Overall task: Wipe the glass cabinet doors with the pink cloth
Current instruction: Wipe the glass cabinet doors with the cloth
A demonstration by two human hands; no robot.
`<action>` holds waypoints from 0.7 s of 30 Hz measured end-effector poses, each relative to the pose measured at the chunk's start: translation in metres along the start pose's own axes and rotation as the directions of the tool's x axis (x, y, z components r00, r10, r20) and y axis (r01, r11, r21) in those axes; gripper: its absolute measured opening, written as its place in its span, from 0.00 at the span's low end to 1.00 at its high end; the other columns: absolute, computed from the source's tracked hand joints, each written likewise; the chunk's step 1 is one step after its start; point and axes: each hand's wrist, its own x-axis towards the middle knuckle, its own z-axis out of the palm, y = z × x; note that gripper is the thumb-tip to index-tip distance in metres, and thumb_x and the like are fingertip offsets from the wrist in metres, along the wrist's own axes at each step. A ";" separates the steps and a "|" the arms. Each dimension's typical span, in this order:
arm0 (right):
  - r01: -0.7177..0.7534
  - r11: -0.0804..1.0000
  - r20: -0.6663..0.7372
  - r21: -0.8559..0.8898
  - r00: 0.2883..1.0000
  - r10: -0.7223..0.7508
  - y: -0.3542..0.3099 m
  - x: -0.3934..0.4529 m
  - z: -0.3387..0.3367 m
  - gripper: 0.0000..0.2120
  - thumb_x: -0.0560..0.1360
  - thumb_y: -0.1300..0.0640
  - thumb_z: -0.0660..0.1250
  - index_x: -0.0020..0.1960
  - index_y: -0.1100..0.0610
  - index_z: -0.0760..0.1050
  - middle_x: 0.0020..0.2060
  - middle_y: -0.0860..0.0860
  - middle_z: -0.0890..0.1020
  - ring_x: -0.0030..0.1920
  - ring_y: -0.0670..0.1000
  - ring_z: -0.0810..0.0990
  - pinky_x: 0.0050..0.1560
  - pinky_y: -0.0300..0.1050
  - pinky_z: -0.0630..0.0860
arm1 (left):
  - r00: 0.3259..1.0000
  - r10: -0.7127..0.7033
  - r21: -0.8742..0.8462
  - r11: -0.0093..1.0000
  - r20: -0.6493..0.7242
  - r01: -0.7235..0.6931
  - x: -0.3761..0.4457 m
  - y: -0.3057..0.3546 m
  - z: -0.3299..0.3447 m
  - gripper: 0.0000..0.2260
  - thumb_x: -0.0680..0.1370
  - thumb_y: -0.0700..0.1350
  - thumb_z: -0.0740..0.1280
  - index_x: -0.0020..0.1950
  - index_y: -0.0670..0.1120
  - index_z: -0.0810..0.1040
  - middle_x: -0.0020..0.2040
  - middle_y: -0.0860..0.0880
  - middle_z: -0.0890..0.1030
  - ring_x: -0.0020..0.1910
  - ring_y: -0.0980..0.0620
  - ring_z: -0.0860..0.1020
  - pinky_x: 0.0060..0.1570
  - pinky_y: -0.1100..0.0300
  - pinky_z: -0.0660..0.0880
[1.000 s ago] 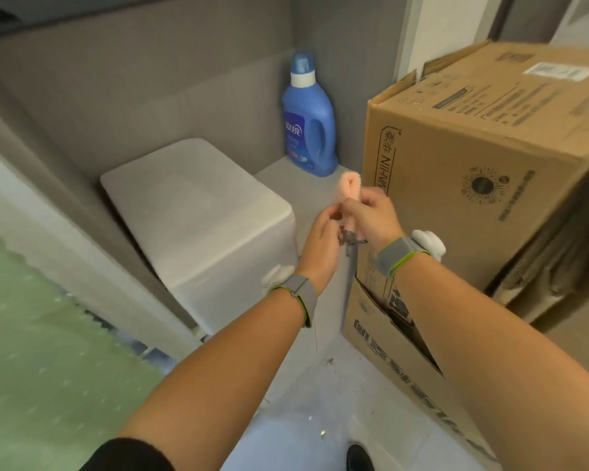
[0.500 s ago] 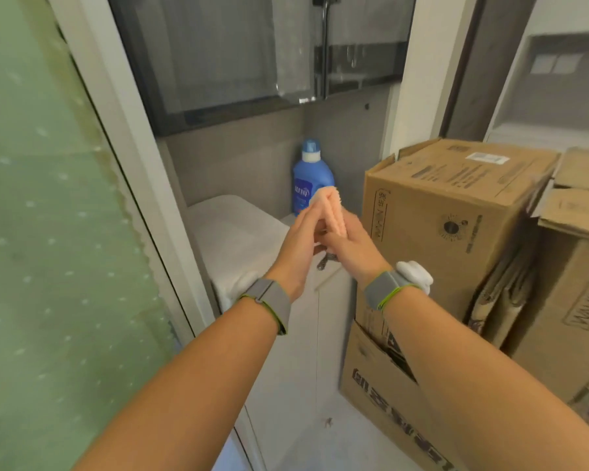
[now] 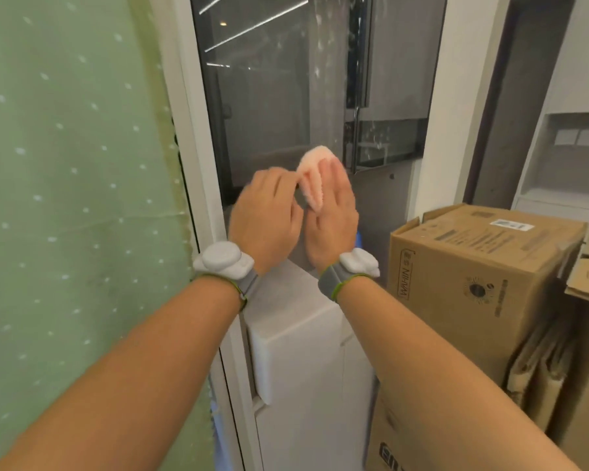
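The pink cloth point(image 3: 313, 178) is bunched between both hands, held up in front of the lower part of the glass cabinet doors point(image 3: 272, 96). My right hand point(image 3: 332, 219) lies flat against the cloth with its fingers pointing up. My left hand point(image 3: 269, 215) is blurred and curled beside it, its fingertips touching the cloth's left edge. The dark glass carries pale streaks and spots. A metal handle point(image 3: 356, 113) runs down between the two doors. I cannot tell whether the cloth touches the glass.
A green dotted sheet point(image 3: 68, 198) covers the left side beside a white frame point(image 3: 198, 164). A white box-shaped unit point(image 3: 296, 351) stands below the hands. Stacked cardboard boxes point(image 3: 473, 283) crowd the right. White shelving point(image 3: 565, 158) shows at the far right.
Both hands rose with the cloth from counter height to the front of the glass doors. The view tilted up, so the blue bottle dropped out of sight behind the hands.
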 end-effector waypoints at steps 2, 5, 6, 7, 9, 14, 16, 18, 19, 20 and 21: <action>0.158 0.986 0.075 -0.062 0.985 -0.153 -0.012 0.002 0.011 0.30 0.81 0.57 0.60 0.82 0.51 0.58 0.80 0.56 0.64 0.77 0.61 0.68 0.72 0.60 0.72 | 0.992 0.121 0.178 0.978 -0.045 -0.111 0.010 -0.009 -0.011 0.13 0.80 0.40 0.61 0.57 0.37 0.82 0.55 0.38 0.83 0.54 0.36 0.81 0.52 0.45 0.77; 0.247 0.968 0.161 0.035 0.955 -0.249 -0.021 -0.011 0.026 0.37 0.81 0.60 0.64 0.81 0.51 0.45 0.83 0.55 0.54 0.83 0.62 0.58 0.72 0.61 0.71 | 0.985 0.171 0.283 0.945 0.007 -0.166 0.012 -0.022 -0.016 0.12 0.78 0.39 0.65 0.59 0.37 0.82 0.57 0.38 0.83 0.57 0.36 0.81 0.58 0.44 0.76; 0.263 0.963 0.155 0.056 0.951 -0.269 -0.021 -0.015 0.029 0.38 0.80 0.60 0.65 0.80 0.54 0.43 0.82 0.53 0.51 0.83 0.63 0.56 0.72 0.61 0.71 | 0.984 0.175 0.288 0.941 0.027 -0.176 0.011 -0.025 -0.015 0.13 0.78 0.39 0.65 0.59 0.37 0.82 0.58 0.38 0.82 0.58 0.36 0.80 0.60 0.44 0.76; 0.273 0.960 0.146 0.057 0.949 -0.279 -0.020 -0.017 0.031 0.38 0.80 0.61 0.65 0.79 0.55 0.43 0.81 0.52 0.49 0.83 0.63 0.55 0.73 0.60 0.71 | 0.983 0.179 0.287 0.940 0.042 -0.184 0.010 -0.027 -0.014 0.14 0.79 0.40 0.64 0.60 0.37 0.82 0.59 0.38 0.82 0.59 0.36 0.80 0.61 0.44 0.76; 0.278 0.960 0.157 0.011 0.948 -0.277 -0.012 -0.014 0.035 0.38 0.80 0.61 0.64 0.80 0.57 0.43 0.81 0.52 0.46 0.84 0.62 0.54 0.74 0.57 0.69 | 0.980 0.188 0.290 0.937 0.062 -0.198 0.011 -0.029 -0.009 0.16 0.79 0.42 0.62 0.63 0.36 0.81 0.62 0.38 0.82 0.61 0.36 0.80 0.64 0.43 0.76; 0.176 0.979 0.248 -0.100 0.958 -0.147 0.012 0.000 0.038 0.38 0.84 0.55 0.61 0.83 0.58 0.39 0.81 0.52 0.37 0.85 0.57 0.42 0.83 0.46 0.50 | 0.965 0.242 0.324 0.909 0.100 -0.261 0.014 -0.028 0.006 0.15 0.80 0.43 0.65 0.65 0.39 0.80 0.65 0.40 0.80 0.63 0.37 0.79 0.65 0.44 0.74; 0.108 0.991 0.257 -0.073 0.962 -0.086 0.024 0.007 0.034 0.39 0.84 0.56 0.60 0.80 0.54 0.33 0.80 0.49 0.36 0.85 0.57 0.42 0.83 0.48 0.53 | 0.961 0.252 0.365 0.889 0.112 -0.276 0.018 -0.023 0.014 0.14 0.80 0.46 0.61 0.61 0.42 0.80 0.60 0.41 0.80 0.57 0.38 0.78 0.58 0.43 0.75; 0.060 0.997 0.211 -0.043 0.976 -0.049 0.024 0.006 0.030 0.38 0.84 0.60 0.58 0.80 0.54 0.33 0.82 0.49 0.39 0.85 0.57 0.45 0.82 0.52 0.58 | 0.960 0.250 0.429 0.858 0.130 -0.282 0.019 -0.025 0.014 0.12 0.77 0.47 0.59 0.55 0.43 0.79 0.53 0.42 0.79 0.49 0.39 0.77 0.49 0.45 0.74; 0.027 0.999 0.209 -0.045 0.978 -0.017 0.027 0.009 0.028 0.38 0.83 0.63 0.58 0.82 0.56 0.35 0.84 0.50 0.41 0.85 0.56 0.47 0.81 0.52 0.59 | 0.957 0.256 0.454 0.842 0.140 -0.291 0.019 -0.025 0.014 0.11 0.76 0.46 0.61 0.52 0.44 0.78 0.50 0.43 0.79 0.47 0.39 0.76 0.47 0.46 0.73; -0.021 0.999 0.235 -0.037 0.972 0.029 0.032 0.013 0.022 0.38 0.83 0.65 0.56 0.83 0.56 0.36 0.84 0.51 0.43 0.85 0.55 0.49 0.80 0.50 0.60 | 0.951 0.267 0.473 0.826 0.153 -0.308 0.021 -0.025 0.015 0.09 0.75 0.46 0.62 0.51 0.44 0.77 0.48 0.43 0.78 0.45 0.40 0.76 0.45 0.47 0.72; -0.086 0.996 0.242 -0.025 0.966 0.090 0.034 0.017 0.014 0.37 0.83 0.66 0.55 0.83 0.54 0.37 0.85 0.51 0.46 0.84 0.55 0.53 0.79 0.49 0.62 | 0.947 0.279 0.490 0.811 0.156 -0.320 0.023 -0.026 0.018 0.09 0.75 0.46 0.62 0.49 0.43 0.77 0.47 0.43 0.78 0.44 0.40 0.75 0.45 0.48 0.72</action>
